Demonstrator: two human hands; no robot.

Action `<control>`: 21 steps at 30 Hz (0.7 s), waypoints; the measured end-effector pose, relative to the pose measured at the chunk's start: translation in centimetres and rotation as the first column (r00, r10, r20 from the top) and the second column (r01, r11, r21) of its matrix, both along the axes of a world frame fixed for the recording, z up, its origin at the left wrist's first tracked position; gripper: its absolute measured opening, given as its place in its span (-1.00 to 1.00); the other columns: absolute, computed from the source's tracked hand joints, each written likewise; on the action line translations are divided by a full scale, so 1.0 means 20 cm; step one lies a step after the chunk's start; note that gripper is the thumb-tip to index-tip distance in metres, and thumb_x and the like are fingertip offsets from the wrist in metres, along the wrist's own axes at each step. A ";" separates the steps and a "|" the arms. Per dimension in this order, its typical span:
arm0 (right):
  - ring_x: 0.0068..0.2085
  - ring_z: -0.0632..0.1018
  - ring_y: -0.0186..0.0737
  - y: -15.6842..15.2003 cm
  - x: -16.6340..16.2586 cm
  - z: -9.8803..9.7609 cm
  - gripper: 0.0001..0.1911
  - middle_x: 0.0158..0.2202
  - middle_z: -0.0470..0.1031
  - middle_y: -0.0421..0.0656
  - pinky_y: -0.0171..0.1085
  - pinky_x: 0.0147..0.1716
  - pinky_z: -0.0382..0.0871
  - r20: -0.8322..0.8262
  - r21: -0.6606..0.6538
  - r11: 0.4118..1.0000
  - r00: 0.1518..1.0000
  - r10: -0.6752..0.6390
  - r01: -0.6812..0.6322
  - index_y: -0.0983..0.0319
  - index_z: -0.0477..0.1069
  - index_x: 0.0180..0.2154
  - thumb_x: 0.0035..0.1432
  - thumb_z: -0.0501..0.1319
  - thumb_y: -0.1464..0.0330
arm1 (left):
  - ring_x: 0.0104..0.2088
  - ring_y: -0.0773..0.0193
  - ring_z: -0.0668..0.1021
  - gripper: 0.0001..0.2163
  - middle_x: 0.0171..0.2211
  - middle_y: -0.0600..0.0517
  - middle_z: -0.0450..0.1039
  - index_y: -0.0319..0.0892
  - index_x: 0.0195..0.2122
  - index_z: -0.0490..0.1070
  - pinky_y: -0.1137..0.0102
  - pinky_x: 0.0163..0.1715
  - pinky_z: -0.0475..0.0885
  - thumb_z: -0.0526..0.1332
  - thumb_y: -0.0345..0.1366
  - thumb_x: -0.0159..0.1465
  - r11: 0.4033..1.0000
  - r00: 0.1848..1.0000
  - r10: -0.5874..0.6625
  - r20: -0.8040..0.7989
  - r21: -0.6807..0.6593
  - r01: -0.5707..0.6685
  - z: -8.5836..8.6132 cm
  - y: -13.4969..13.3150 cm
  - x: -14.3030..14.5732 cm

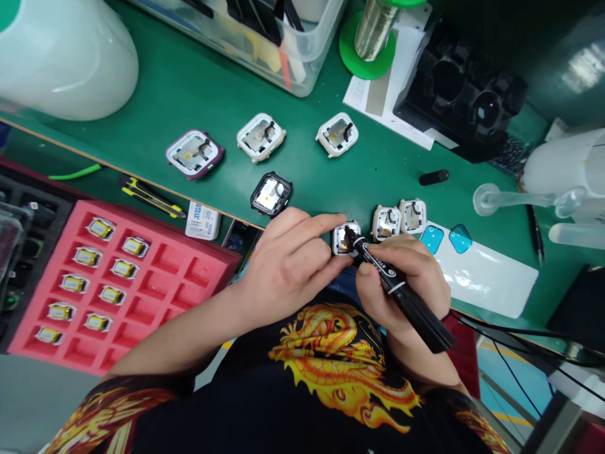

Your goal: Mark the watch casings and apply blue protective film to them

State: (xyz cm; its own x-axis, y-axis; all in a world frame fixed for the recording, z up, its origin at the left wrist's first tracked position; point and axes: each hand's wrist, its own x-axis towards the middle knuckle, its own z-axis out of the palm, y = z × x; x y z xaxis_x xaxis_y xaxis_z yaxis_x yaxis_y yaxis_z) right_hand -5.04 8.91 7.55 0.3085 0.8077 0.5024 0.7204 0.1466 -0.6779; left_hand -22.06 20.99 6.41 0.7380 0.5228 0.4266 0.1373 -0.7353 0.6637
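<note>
My left hand (pixel 293 255) pinches a small white square casing (pixel 341 239) at the near edge of the green table mat (pixel 189 94). My right hand (pixel 401 277) grips a black marker pen (pixel 397 290), its tip touching the inside of that casing. Two more white casings (pixel 399 221) sit just right of it. Farther back lie a black-framed casing (pixel 271 193), a purple-rimmed one (pixel 194 153) and two white ones (pixel 261 136) (pixel 337 133). The marker's black cap (pixel 433 177) lies on the mat.
A red foam tray (pixel 155 277) with several small yellow-wrapped cells sits at the left. A clear plastic bin (pixel 283 38), a green spool (pixel 373 38), a black moulded holder (pixel 463 101) and a white sheet with blue tabs (pixel 482 274) ring the work spot. A yellow cutter (pixel 151 197) lies nearby.
</note>
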 end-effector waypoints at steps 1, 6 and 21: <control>-0.26 0.67 -0.18 0.00 0.00 0.00 -0.72 -0.21 0.66 -0.17 -0.12 -0.20 0.66 -0.004 0.001 1.000 1.000 -0.001 0.001 0.17 0.54 0.02 0.28 0.40 0.47 | -0.11 0.15 0.64 -0.69 0.14 -0.13 0.69 -0.12 -0.37 0.33 0.14 -0.04 0.59 0.45 -0.35 0.41 1.000 1.000 -0.001 0.000 0.000 0.001 0.00 0.00 0.00; -0.24 0.67 -0.18 0.00 -0.01 0.02 -0.70 -0.18 0.67 -0.18 -0.13 -0.16 0.67 0.002 -0.032 0.999 1.000 -0.011 0.011 0.15 0.53 0.02 0.27 0.41 0.48 | -0.11 0.16 0.64 -0.70 0.15 -0.11 0.69 -0.12 -0.37 0.34 0.14 -0.03 0.59 0.46 -0.35 0.41 1.000 1.000 0.001 -0.006 -0.001 -0.001 0.00 0.00 0.00; -0.23 0.67 -0.21 -0.01 -0.01 0.04 -0.67 -0.15 0.68 -0.19 -0.14 -0.14 0.65 0.003 -0.069 0.997 1.000 -0.019 0.019 0.16 0.53 0.01 0.24 0.42 0.49 | -0.11 0.16 0.64 -0.69 0.14 -0.09 0.69 -0.12 -0.37 0.33 0.15 -0.04 0.58 0.46 -0.35 0.41 1.000 1.000 0.012 -0.002 0.001 -0.012 0.00 0.00 0.00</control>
State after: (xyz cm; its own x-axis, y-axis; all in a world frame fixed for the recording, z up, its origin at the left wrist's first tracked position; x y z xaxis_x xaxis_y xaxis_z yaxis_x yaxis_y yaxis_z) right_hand -5.24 8.71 8.39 0.3228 0.8348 0.4461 0.7240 0.0857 -0.6844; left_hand -22.01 20.94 6.39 0.7326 0.5310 0.4259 0.1472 -0.7345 0.6624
